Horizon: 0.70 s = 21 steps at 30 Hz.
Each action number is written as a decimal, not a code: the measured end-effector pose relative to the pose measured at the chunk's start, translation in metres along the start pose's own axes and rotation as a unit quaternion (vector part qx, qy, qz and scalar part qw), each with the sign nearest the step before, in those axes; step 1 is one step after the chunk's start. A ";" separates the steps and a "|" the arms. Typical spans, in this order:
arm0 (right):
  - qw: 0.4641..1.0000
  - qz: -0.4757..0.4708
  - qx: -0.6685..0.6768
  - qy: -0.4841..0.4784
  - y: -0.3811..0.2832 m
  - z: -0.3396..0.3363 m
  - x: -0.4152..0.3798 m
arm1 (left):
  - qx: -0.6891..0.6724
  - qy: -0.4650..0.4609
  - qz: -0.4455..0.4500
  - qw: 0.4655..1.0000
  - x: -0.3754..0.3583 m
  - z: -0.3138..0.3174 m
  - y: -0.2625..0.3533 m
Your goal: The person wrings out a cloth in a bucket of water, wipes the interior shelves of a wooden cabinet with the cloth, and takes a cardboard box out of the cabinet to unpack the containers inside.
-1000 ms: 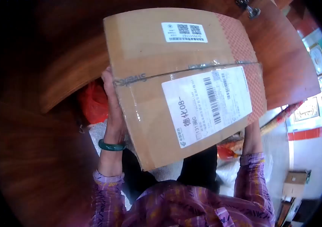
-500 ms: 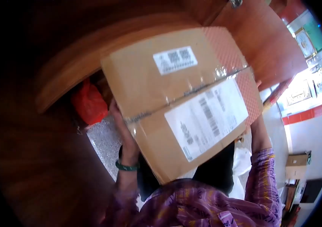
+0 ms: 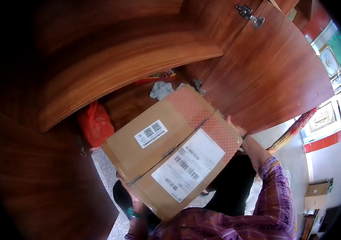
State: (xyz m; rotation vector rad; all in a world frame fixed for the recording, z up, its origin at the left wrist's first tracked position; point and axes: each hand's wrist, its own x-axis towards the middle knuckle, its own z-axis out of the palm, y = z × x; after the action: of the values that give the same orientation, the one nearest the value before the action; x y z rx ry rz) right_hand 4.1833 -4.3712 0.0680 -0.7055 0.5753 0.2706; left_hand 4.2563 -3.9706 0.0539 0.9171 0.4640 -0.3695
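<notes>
A taped cardboard box (image 3: 154,160) with pink patterned tape along one end is held between my two hands in front of an open wooden cabinet. My left hand (image 3: 133,193) grips its lower left side, with part of the fingers hidden by the box. At the opposite end, my right hand (image 3: 237,129) holds the edge near the pink tape. A white shipping label (image 3: 188,166) and a smaller code sticker (image 3: 151,134) face up. Close to the box's left corner is a red plastic bag (image 3: 95,125) in the cabinet's lower compartment.
Above the box runs a curved wooden shelf (image 3: 138,62). Open cabinet doors stand at right (image 3: 274,68) and left (image 3: 54,176). Crumpled pale cloth or paper (image 3: 161,91) lies in the lower compartment. Another cardboard box (image 3: 316,194) is far right.
The box has moved down and to the left in view, away from the shelf, with both hands still on it. More of the lower compartment now shows.
</notes>
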 end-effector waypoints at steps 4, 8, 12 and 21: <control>0.984 0.046 -0.168 0.038 -0.004 0.020 0.029 | -0.006 0.029 0.020 0.999 0.002 -0.001 -0.008; 0.968 0.036 -0.250 0.011 0.004 0.018 0.063 | -0.005 0.070 0.040 0.997 -0.007 -0.012 -0.020; 0.966 0.136 -0.219 -0.006 0.023 -0.005 0.095 | 0.007 0.123 0.039 0.992 -0.014 -0.027 -0.026; 0.960 0.199 -0.197 0.002 0.049 -0.018 0.138 | 0.035 0.113 0.067 0.991 0.010 -0.102 -0.058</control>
State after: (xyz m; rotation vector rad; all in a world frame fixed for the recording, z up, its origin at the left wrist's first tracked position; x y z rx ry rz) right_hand 4.2673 -4.3420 -0.0493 -0.9717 0.6743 0.7759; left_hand 4.2136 -3.9197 -0.0433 1.0588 0.5954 -0.1600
